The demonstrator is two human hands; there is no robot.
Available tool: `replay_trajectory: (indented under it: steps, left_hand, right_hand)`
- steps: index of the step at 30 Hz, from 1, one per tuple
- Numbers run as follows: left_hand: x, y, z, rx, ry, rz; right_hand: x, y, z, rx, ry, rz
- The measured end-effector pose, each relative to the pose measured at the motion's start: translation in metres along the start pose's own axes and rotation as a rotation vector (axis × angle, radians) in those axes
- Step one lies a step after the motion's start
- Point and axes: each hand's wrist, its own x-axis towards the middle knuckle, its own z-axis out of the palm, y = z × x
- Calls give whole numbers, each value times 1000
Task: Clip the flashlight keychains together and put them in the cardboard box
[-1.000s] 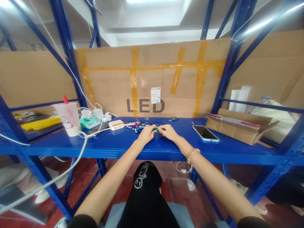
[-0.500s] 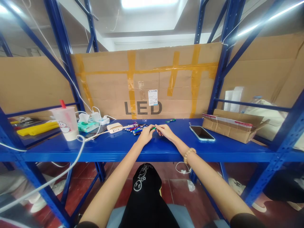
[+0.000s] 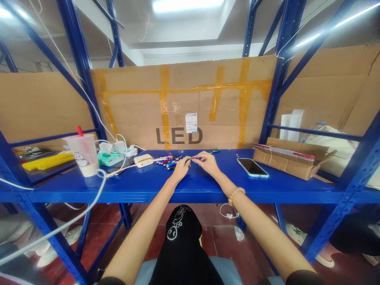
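Observation:
My left hand (image 3: 181,168) and my right hand (image 3: 208,162) meet over the blue shelf (image 3: 192,184), fingers pinched on the two ends of a thin green pen (image 3: 190,159). Just left of my hands lies a pile of several coloured pens (image 3: 169,161). Another green pen (image 3: 214,151) lies alone behind my right hand, near the cardboard wall. A bead bracelet (image 3: 235,194) is on my right wrist.
A phone (image 3: 252,167) lies face up to the right, beside an open cardboard box (image 3: 292,162). To the left stand a drink cup (image 3: 82,154), a tissue pack (image 3: 107,158), a white charger (image 3: 143,160) and a power strip with cables (image 3: 123,148). Blue rack posts frame both sides.
Both hands lifted slightly and shifted back toward the cardboard wall, still holding the green pen. The camera tilted a little, so the view shifted.

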Motion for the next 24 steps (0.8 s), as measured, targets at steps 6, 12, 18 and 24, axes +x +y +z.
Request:
replay_trajectory:
  steps: [6,12,18,24]
  left_hand:
    - [-1,0,0,26,-71,52]
    - [-3,-1,2,-26,-115,81]
    - [-1,-3,2,49,-143,111]
    - [-1,-6,2,82,-130,139]
  right_hand:
    - [-1,0,-2,-93,-21,-49]
    - [0,3,-1,-9,-39,2]
    - [2,8,2,66,-49,33]
    - [3,10,3,142,-33,60]
